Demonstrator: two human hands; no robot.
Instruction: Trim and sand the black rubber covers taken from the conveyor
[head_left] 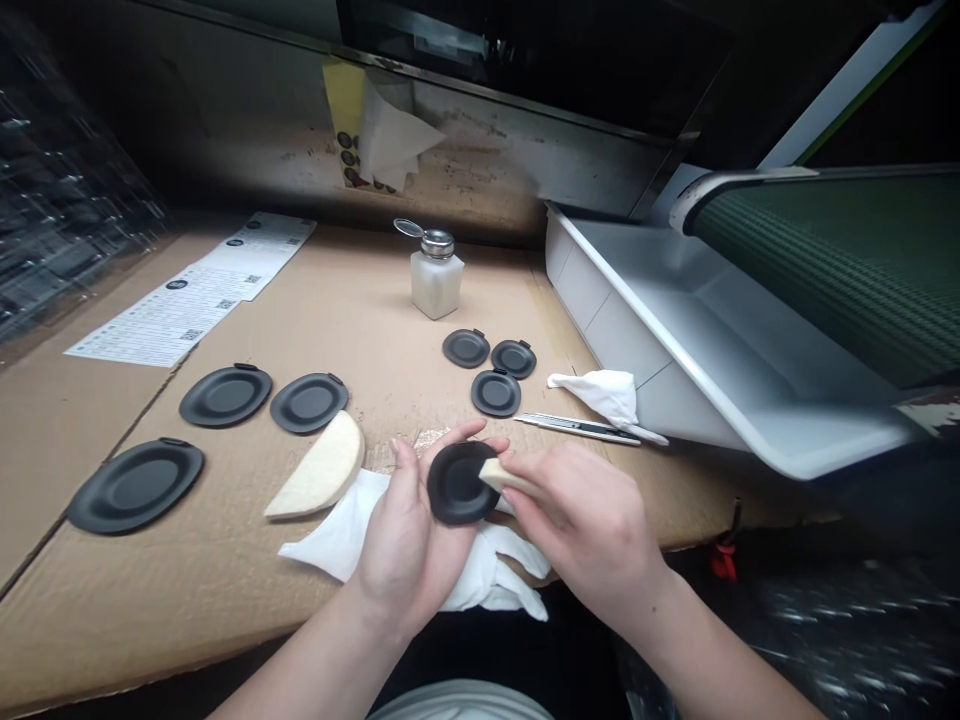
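Observation:
My left hand (409, 530) is closed on a small black round cap (459, 484), held up at the front edge of the cardboard-covered bench (225, 580). My right hand (581, 515) pinches a small beige pad (501, 475) and presses its tip against the cap's right rim. Under both hands lies a crumpled white cloth (345, 535). A half-round beige pad (319, 468) rests on the cardboard just left of my left hand.
Three small black caps (495, 392) lie behind my hands, three larger black lids (225, 395) to the left. A solvent dispenser bottle (435, 272) stands at the back. A utility knife (577, 428) and a folded wipe (600, 392) sit beside a white tray (675, 340). Printed sheets (187, 300) lie far left.

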